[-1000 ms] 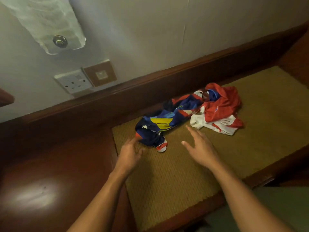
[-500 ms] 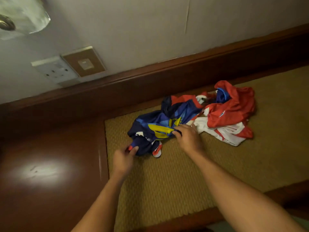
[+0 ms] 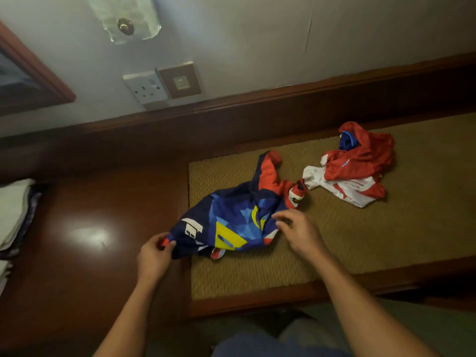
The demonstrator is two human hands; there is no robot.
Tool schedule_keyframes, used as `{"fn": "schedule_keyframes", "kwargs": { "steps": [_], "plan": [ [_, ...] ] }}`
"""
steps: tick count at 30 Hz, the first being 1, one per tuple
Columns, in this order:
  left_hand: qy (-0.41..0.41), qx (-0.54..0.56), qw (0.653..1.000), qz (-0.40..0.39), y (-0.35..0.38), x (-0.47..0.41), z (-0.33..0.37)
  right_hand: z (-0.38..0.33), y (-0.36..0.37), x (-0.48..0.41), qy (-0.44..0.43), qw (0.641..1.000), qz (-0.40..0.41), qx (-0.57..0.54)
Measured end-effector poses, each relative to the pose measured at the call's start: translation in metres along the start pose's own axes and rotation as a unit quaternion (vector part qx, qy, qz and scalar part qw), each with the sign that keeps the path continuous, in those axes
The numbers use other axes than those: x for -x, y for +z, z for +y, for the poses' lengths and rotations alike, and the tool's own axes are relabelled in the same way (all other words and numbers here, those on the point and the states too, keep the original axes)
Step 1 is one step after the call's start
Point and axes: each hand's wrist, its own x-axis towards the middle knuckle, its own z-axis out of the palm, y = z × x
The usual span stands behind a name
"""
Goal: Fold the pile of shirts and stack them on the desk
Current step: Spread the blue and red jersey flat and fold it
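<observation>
**Blue shirt pulled between two hands at the mat's left edge**

The blue shirt (image 3: 231, 222), patterned with yellow, light blue and white and with an orange sleeve, lies crumpled in the middle of the frame. Most of it is on the woven mat (image 3: 373, 240), and its lower left corner hangs over the dark wooden desk (image 3: 77, 279).

The left hand (image 3: 154, 253), low and left of centre, pinches that corner, with thumb and fingers curled round a red bit of hem. The right hand (image 3: 298, 233) sits at the shirt's right side. Its bent fingers (image 3: 279, 217) are on the cloth, but motion blur hides whether they pinch it or only touch it.

A second shirt, the red and white shirt (image 3: 358, 166), is bunched on the mat at the upper right. It lies just beside the blue one's sleeve, and I cannot tell whether they touch.

At the left edge of the frame a stack of folded cloth (image 3: 13, 215) rests on the desk. On the wall above are a socket (image 3: 146, 86), a switch plate (image 3: 180, 79) beside it, and a lamp (image 3: 126, 19) at the top.
</observation>
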Motion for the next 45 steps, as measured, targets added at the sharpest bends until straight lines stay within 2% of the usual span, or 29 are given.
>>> {"fn": "schedule_keyframes", "kwargs": {
  "steps": [2,4,6,8,10,11,13,14,16,18,19,21,24,27,32,35,37,40,42,43,45],
  "plan": [
    [0.044,-0.028,0.998,-0.020,-0.002,0.011,0.019,0.010,-0.009,-0.016,0.006,0.998,0.040,0.049],
    [0.099,-0.057,0.993,-0.021,0.001,0.031,0.051,0.017,-0.020,-0.040,0.000,0.993,0.045,0.111],
    [0.156,-0.077,0.985,-0.013,0.013,0.045,0.073,0.022,-0.031,-0.063,0.016,0.976,0.014,0.215],
    [0.201,-0.086,0.976,-0.020,0.030,0.054,0.087,0.029,-0.037,-0.079,0.074,0.936,-0.048,0.341],
    [0.209,-0.051,0.976,-0.044,0.045,0.066,0.101,0.039,-0.040,-0.085,0.127,0.916,-0.107,0.366],
    [0.201,-0.022,0.977,-0.064,0.053,0.071,0.109,0.043,-0.040,-0.086,0.153,0.932,-0.110,0.310],
    [0.187,0.026,0.977,-0.097,0.068,0.084,0.129,0.045,-0.038,-0.079,0.206,0.971,-0.084,0.088],
    [0.175,0.061,0.976,-0.112,0.077,0.089,0.138,0.039,-0.039,-0.074,0.214,0.974,-0.066,-0.022],
    [0.149,0.138,0.969,-0.138,0.092,0.096,0.154,0.018,-0.044,-0.060,0.219,0.953,-0.066,-0.196],
    [0.152,0.170,0.958,-0.174,0.104,0.103,0.171,-0.006,-0.049,-0.045,0.230,0.913,-0.120,-0.313],
    [0.165,0.174,0.952,-0.191,0.108,0.106,0.178,-0.015,-0.052,-0.038,0.226,0.897,-0.149,-0.350],
    [0.188,0.193,0.938,-0.220,0.115,0.112,0.189,-0.024,-0.057,-0.030,0.210,0.887,-0.174,-0.372],
    [0.139,0.277,0.926,-0.217,0.113,0.117,0.201,-0.030,-0.069,-0.028,0.184,0.911,-0.171,-0.328],
    [0.124,0.279,0.931,-0.200,0.107,0.115,0.200,-0.036,-0.085,-0.029,0.134,0.927,-0.186,-0.296],
    [0.130,0.317,0.907,-0.245,0.085,0.121,0.200,-0.065,-0.092,-0.024,0.098,0.903,-0.274,-0.316],
    [0.140,0.310,0.917,-0.210,0.074,0.124,0.199,-0.078,-0.090,-0.024,0.101,0.877,-0.311,-0.352],
    [0.124,0.316,0.922,-0.188,0.069,0.123,0.197,-0.081,-0.087,-0.024,0.094,0.889,-0.293,-0.339],
    [0.098,0.327,0.920,-0.191,0.058,0.119,0.189,-0.079,-0.076,-0.026,0.065,0.948,-0.184,-0.251],
    [0.108,0.321,0.916,-0.214,0.050,0.118,0.186,-0.076,-0.071,-0.029,0.006,0.986,-0.103,-0.133],
    [0.115,0.320,0.913,-0.226,0.045,0.119,0.186,-0.075,-0.068,-0.030,-0.040,0.993,-0.090,-0.068],
    [0.121,0.321,0.907,-0.244,0.038,0.121,0.188,-0.079,-0.063,-0.032,-0.109,0.984,-0.133,0.043]
  ]
}}
